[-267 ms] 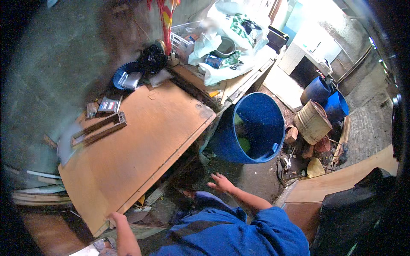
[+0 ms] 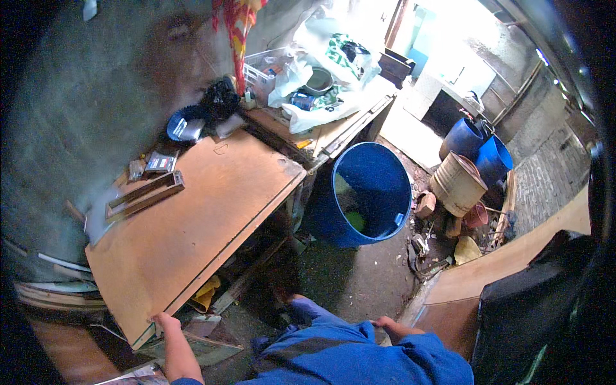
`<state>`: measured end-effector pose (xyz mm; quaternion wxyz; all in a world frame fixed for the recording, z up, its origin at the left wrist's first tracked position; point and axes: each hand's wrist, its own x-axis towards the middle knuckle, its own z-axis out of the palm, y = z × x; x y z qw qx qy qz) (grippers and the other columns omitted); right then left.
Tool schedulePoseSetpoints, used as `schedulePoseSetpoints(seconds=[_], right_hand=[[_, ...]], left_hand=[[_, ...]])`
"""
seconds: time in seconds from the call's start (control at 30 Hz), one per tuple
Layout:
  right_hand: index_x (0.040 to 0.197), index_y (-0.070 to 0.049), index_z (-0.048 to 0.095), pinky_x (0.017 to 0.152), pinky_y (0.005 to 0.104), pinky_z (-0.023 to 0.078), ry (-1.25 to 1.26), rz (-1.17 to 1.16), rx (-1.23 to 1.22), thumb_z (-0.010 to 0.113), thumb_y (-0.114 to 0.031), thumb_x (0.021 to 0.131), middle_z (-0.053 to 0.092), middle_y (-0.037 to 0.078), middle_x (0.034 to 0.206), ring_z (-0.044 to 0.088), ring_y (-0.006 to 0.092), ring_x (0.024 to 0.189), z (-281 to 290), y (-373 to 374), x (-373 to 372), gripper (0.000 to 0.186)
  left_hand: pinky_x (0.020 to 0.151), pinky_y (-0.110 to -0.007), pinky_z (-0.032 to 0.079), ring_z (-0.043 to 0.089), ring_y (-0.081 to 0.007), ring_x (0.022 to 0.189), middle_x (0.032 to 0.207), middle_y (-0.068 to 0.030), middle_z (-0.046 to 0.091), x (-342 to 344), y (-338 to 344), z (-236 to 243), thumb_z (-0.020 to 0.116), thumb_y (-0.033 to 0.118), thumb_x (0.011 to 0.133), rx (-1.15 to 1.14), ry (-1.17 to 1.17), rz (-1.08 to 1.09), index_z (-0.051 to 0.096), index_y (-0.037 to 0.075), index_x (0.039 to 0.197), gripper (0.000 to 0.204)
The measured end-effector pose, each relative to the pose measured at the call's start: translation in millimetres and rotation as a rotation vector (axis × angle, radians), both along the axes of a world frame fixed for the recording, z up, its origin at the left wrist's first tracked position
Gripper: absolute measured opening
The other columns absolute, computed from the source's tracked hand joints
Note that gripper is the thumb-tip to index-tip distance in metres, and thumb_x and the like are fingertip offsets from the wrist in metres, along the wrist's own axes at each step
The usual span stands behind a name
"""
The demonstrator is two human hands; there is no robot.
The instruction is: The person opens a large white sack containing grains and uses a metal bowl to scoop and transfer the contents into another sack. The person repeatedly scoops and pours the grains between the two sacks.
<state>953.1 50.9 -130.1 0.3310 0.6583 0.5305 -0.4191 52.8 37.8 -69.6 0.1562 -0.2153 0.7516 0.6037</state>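
A wooden tabletop [image 2: 192, 218] slants across the left side of the view. My left hand [image 2: 166, 323] is at its near edge, close to the front corner, with the fingers closed over the rim. My right hand [image 2: 383, 322] is drawn in beside my blue shirt, bent at the wrist; its fingers are partly hidden, and no held thing shows. On the tabletop's far left lies a narrow wooden frame [image 2: 145, 196], beside a small flat package [image 2: 160, 162].
A large blue barrel [image 2: 372, 192] stands ahead, past the tabletop's end. Behind are a bench with white plastic bags [image 2: 321, 115] and a white crate [image 2: 260, 70]. To the right are smaller blue barrels [image 2: 462, 139], a beige drum [image 2: 455, 184], bricks, debris and a black cover [image 2: 529, 301].
My right hand has pulled back from its outstretched, spread position toward my body. My left hand stays at the tabletop's edge. The view has shifted slightly to the right.
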Motion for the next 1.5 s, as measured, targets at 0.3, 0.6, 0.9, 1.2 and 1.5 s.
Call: schedulePoseSetpoints(seconds=[0.3, 0.6, 0.9, 1.2, 1.5], right_hand=[[0.115, -0.006, 0.073, 0.093, 0.0457, 0.052, 0.096, -0.509, 0.345, 0.05, -0.07, 0.093, 0.073, 0.023, 0.108, 0.069, 0.0368, 0.108, 54, -70, -22, 0.071], [0.139, 0.001, 0.057, 0.114, 0.0412, 0.039, 0.392, -0.432, 0.7, 0.049, -0.055, 0.1, 0.056, 0.025, 0.142, 0.049, 0.0378, 0.136, 186, 29, -69, 0.068], [0.157, -0.01, 0.037, 0.119, 0.057, 0.029, 1.977, -1.577, -0.052, 0.035, -0.09, 0.085, 0.043, 0.018, 0.155, 0.039, 0.0361, 0.145, 279, 73, 13, 0.107], [0.157, -0.011, 0.037, 0.121, 0.052, 0.029, 2.367, -1.683, -0.094, 0.037, -0.095, 0.077, 0.042, 0.015, 0.157, 0.039, 0.0312, 0.145, 302, 62, 135, 0.116], [0.162, -0.011, 0.023, 0.122, 0.0553, 0.026, 2.266, -1.751, 0.018, 0.032, -0.097, 0.078, 0.026, 0.017, 0.165, 0.032, 0.0336, 0.149, 290, 49, 193, 0.12]], left_hand=[[0.117, -0.047, 0.031, 0.038, -0.0286, 0.145, 0.16, -0.0126, 0.035, 10, -31, 49, 0.036, 0.068, 0.1, 0.246, -0.293, 0.089, 0.025, 0.006, 0.156, 0.085], [0.104, -0.051, 0.036, 0.054, -0.0315, 0.129, 0.161, -0.008, 0.038, 171, -71, 30, 0.035, 0.083, 0.092, -0.005, -0.329, -0.424, 0.023, 0.014, 0.162, 0.099], [0.117, -0.04, 0.034, 0.044, -0.0248, 0.143, 0.155, -0.0135, 0.048, 434, 88, 107, 0.036, 0.035, 0.111, -0.085, 0.553, -2.032, 0.041, 0.001, 0.154, 0.055], [0.123, -0.049, 0.024, 0.03, -0.04, 0.151, 0.158, -0.0194, 0.041, 808, 141, 303, 0.064, 0.028, 0.095, 0.567, 0.957, -2.651, 0.042, 0.004, 0.153, 0.066], [0.124, -0.056, -0.003, 0.003, -0.0383, 0.157, 0.17, -0.0131, 0.017, 940, 121, 262, 0.047, 0.053, 0.102, 0.538, 1.097, -3.123, 0.036, 0.024, 0.16, 0.065]])
